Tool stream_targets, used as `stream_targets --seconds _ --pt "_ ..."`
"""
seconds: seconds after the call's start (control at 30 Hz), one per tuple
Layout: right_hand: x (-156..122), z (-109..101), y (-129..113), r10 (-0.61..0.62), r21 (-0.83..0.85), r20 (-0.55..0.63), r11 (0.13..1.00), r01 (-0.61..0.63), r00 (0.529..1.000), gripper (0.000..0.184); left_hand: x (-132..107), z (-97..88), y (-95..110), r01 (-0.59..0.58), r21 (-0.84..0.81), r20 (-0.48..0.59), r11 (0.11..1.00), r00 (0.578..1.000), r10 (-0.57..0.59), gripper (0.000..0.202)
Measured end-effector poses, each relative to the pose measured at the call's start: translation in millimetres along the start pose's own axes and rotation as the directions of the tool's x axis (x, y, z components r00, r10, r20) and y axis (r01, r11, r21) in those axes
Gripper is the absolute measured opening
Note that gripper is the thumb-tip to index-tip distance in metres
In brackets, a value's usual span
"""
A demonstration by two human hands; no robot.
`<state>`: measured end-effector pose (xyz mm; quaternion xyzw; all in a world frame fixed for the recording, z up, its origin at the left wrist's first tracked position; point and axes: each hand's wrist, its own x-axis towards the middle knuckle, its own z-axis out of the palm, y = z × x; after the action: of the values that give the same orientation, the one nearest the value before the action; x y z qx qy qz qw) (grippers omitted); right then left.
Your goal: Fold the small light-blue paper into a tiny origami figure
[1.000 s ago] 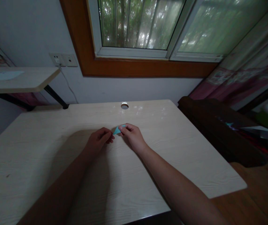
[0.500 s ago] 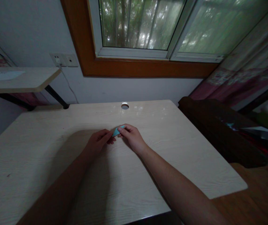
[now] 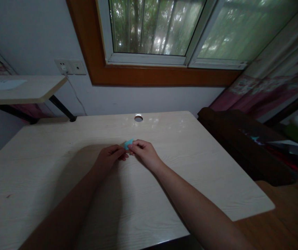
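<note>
A small piece of folded turquoise paper (image 3: 128,143) is between my hands, just above the middle of the table. My right hand (image 3: 142,150) pinches its lower right edge between thumb and fingers. From the other side, my left hand (image 3: 113,153) closes thumb and fingertips on the paper's lower left corner. The fingers cover part of the paper, so its full shape does not show.
Both forearms reach over a pale wood-grain table (image 3: 86,215) with a round cable hole (image 3: 138,118) near its back edge. A raised shelf (image 3: 21,90) on black legs stands at the left. Behind is a window (image 3: 154,31); dark furniture (image 3: 242,149) stands at the right.
The paper has turned from a narrow slanted piece to a broader shape pointing up. My right hand has shifted slightly left, its fingers now lower on the paper.
</note>
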<state>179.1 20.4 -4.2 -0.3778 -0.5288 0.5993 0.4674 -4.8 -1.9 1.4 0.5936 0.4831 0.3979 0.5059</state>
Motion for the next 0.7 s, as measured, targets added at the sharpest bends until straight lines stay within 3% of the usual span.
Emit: stream_targets --seconds 0.17,0.43,0.7 --pt "0.0 0.2 0.4 0.014 0.007 0.014 1.000 -0.014 1.000 0.028 -0.8 -0.9 1.3 -0.017 -0.017 0.024 1.000 1.000 0.017 0.026" --pt "1.1 -2.1 4.8 0.018 -0.030 0.103 0.999 -0.015 0.995 0.030 1.4 -1.9 0.5 -0.069 0.088 -0.053 0.994 0.996 0.074 0.030" --pt "2.1 -0.6 2.0 -0.110 0.029 -0.026 0.993 0.111 0.994 0.021 1.0 -2.4 7.3 -0.010 -0.022 -0.144 1.000 0.990 0.007 0.026"
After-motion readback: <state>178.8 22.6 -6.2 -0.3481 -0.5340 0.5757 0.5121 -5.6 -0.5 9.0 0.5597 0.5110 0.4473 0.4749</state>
